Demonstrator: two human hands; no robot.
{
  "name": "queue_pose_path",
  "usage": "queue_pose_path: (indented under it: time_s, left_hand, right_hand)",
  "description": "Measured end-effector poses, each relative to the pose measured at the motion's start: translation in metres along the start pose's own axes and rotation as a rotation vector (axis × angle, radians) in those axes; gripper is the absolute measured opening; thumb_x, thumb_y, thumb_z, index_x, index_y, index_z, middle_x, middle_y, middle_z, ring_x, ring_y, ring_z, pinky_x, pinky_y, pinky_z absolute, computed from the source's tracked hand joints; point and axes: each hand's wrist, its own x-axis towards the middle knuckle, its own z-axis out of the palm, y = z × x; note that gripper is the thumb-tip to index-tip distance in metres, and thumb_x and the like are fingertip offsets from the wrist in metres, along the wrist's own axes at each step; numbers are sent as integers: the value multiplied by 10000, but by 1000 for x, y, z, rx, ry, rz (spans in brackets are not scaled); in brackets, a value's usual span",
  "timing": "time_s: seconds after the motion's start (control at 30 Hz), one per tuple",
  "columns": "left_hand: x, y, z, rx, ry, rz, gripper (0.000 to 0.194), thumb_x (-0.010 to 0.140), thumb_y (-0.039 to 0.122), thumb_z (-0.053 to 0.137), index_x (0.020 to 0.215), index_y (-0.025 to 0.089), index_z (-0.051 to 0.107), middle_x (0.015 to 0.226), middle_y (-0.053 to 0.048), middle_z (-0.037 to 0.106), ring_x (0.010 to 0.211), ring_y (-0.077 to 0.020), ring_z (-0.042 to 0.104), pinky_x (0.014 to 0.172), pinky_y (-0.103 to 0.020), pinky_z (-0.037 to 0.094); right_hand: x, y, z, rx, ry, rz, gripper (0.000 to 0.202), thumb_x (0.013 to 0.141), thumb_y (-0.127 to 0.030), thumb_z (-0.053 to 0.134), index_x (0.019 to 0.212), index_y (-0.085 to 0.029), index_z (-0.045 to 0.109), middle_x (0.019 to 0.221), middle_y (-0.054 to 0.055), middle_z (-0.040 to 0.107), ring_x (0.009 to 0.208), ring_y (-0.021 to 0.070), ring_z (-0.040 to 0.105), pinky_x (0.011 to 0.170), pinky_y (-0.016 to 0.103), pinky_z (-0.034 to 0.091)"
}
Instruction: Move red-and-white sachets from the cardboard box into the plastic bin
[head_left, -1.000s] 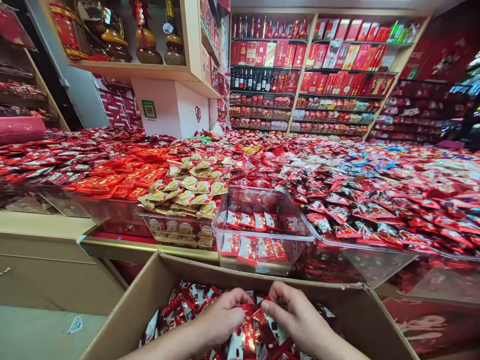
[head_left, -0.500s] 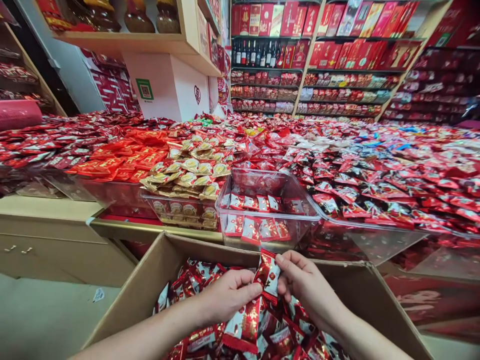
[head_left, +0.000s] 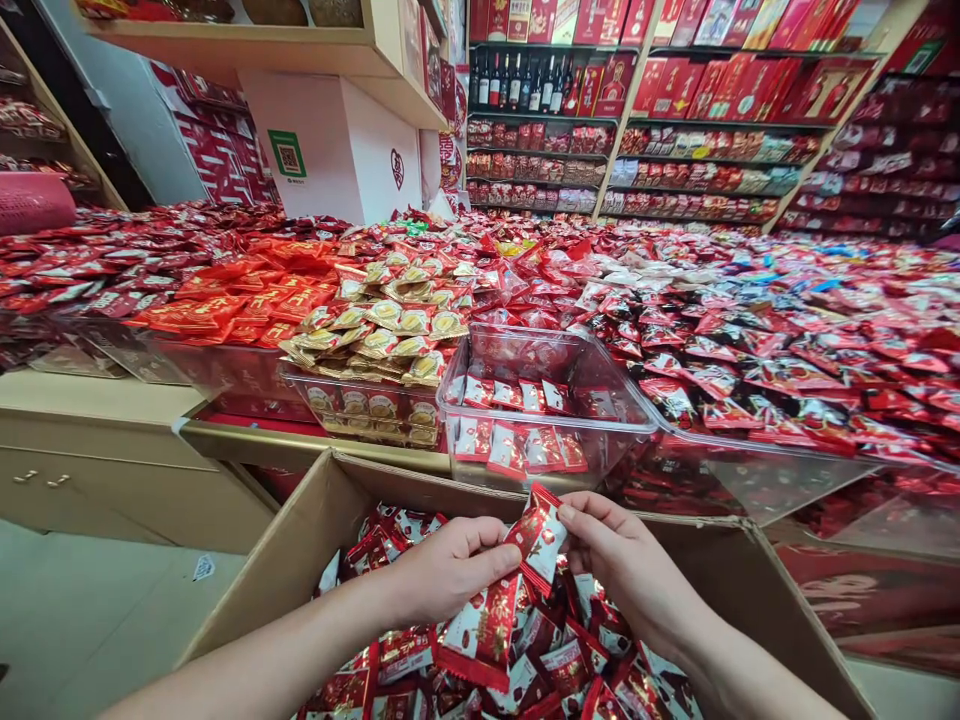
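Note:
Over an open cardboard box, both my hands hold one red-and-white candy packet [head_left: 541,540]. My left hand [head_left: 457,568] pinches its left side between thumb and fingers. My right hand [head_left: 619,550] grips the right edge with thumb and fingertips. Just below my left hand is another red-and-white packet [head_left: 480,635]; I cannot tell whether its fingers also hold it. Many similar loose packets [head_left: 409,650] lie in the box underneath. Behind my hands, a clear plastic bin [head_left: 551,428] holds rows of matching packets set side by side.
The cardboard box [head_left: 262,560] stands against the display counter. Left of the clear bin are gold packets [head_left: 390,330] and orange-red packets [head_left: 240,300]; dark-red packets [head_left: 712,370] are heaped on the right. Shelves with bottles [head_left: 521,85] and gift boxes [head_left: 739,95] rise behind.
The view has tipped slightly downward. The held packet now leans further right at its top, and both hands keep their grip on it.

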Motion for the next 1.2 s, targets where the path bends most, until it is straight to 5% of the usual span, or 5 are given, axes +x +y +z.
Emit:
queue_pose_path:
  time_s: [0.17, 0.4, 0.73, 0.97, 1.2]
  left_hand:
    - [1, 0, -5, 43, 44, 14, 339, 787, 446, 442, 759, 120, 532, 641, 42, 406, 583, -85, 322, 543, -205, 294]
    - [-2, -4, -1, -17, -148, 37, 320, 790, 440, 460, 855, 136, 534, 640, 47, 377, 557, -75, 283, 493, -187, 234]
    - [-2, 3, -6, 257, -166, 39, 271, 832, 379, 370, 750, 158, 504, 617, 53, 300, 566, -85, 264, 516, -189, 251]
    - [-7, -12, -18, 746, -31, -163, 253, 710, 432, 502, 741, 200, 597, 654, 14, 564, 605, -148, 481, 532, -212, 321]
    - [-14, -3, -22, 711, -10, -99, 226, 712, 418, 513, 819, 257, 630, 784, 11, 650, 713, -174, 567, 632, -226, 385]
  right_hand:
    - [-1, 1, -4, 82, 29, 57, 172, 691, -305, 643, 737, -154, 574, 654, -9, 561, 567, 79, 487, 516, 192, 407]
    - [-2, 1, 0, 67, -18, 61, 173, 691, -288, 636, 688, -166, 514, 628, -26, 570, 545, 73, 496, 528, 201, 415]
    - [-5, -3, -6, -297, -298, 11, 193, 736, -226, 536, 897, -200, 433, 686, -51, 503, 557, 71, 401, 501, 192, 315]
    - [-2, 20, -22, -989, -357, 90, 184, 632, -64, 471, 765, -181, 521, 650, -21, 559, 571, 103, 469, 503, 206, 338]
    - [-29, -82, 26, -1335, -332, -623, 167, 835, -222, 393, 830, -216, 560, 736, 2, 610, 640, 111, 535, 577, 206, 406]
